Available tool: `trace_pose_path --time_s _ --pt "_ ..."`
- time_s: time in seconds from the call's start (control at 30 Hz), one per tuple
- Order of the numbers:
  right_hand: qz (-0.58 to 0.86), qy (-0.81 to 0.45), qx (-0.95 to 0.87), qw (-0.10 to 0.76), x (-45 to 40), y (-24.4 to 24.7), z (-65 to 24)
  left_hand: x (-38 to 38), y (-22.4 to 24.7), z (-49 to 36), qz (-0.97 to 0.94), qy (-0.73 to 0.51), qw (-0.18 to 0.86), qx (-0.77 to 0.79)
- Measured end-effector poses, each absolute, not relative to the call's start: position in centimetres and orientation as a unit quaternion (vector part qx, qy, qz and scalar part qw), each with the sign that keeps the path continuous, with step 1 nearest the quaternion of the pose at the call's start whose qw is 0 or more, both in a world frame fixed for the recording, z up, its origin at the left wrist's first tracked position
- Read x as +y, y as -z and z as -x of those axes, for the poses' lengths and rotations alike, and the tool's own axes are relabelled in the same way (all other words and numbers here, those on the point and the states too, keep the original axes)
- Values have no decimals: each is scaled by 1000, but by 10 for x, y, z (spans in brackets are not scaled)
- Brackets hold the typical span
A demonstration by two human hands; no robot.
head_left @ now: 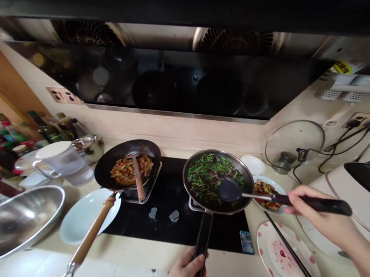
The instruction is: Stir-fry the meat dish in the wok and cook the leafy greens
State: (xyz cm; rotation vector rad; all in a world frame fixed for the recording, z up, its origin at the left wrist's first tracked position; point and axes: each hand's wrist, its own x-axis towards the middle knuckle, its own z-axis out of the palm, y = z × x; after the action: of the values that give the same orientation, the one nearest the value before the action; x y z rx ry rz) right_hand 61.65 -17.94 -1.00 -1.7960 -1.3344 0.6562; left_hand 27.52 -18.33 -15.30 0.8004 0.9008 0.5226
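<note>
My left hand (189, 272) is wrapped round the black handle of a frying pan (201, 249), which sits on the right burner. Leafy greens (212, 174) fill the pan. In my right hand (312, 207) is a spatula (327, 206) with a black handle; its dark head rests among the greens at the pan's right side. On the left burner a wok (101, 171) holds cooked food (126, 171) and a second spatula (138, 179) with a wooden grip.
White plates stand left (75, 223) and right (277, 180) of the black stove (171, 228). A dotted plate (271, 251) bears dark chopsticks (291, 251). A metal bowl (18, 223) and water jug (68, 162) are left; a rice cooker (368, 193) is right. The range hood (176, 88) hangs above.
</note>
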Motion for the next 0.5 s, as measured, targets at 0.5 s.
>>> trace_pose_path --time_s 0.5 --pt "633 -254 -588 436 -151 49 -568 -182 162 -271 -381 -245 789 416"
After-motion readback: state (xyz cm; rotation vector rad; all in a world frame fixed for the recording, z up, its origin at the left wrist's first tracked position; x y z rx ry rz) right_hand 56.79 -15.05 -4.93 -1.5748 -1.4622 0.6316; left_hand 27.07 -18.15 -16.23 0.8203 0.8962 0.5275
